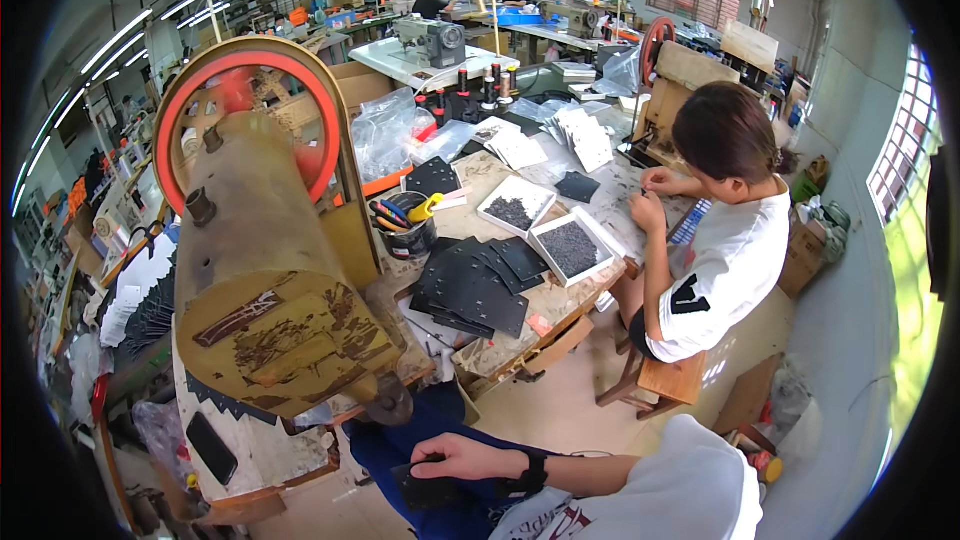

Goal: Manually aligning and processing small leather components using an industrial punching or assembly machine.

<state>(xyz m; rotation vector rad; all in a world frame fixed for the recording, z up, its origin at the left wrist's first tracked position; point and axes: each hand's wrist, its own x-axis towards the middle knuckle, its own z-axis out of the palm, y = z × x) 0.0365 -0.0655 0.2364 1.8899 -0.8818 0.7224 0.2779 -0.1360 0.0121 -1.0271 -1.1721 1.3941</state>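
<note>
right grip [462, 460]: my fingers closed on black piece [425, 488]
left grip: out of view
trays [568, 248]: dark small parts
cup [408, 236]: pens

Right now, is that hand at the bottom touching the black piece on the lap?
Touching. The head view shows the hand lying on the flat black piece, fingers curled over its top edge.

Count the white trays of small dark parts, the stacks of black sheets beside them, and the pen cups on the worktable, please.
White trays: 2
Stack of black sheets: 1
Pen cup: 1
Total: 4
</note>
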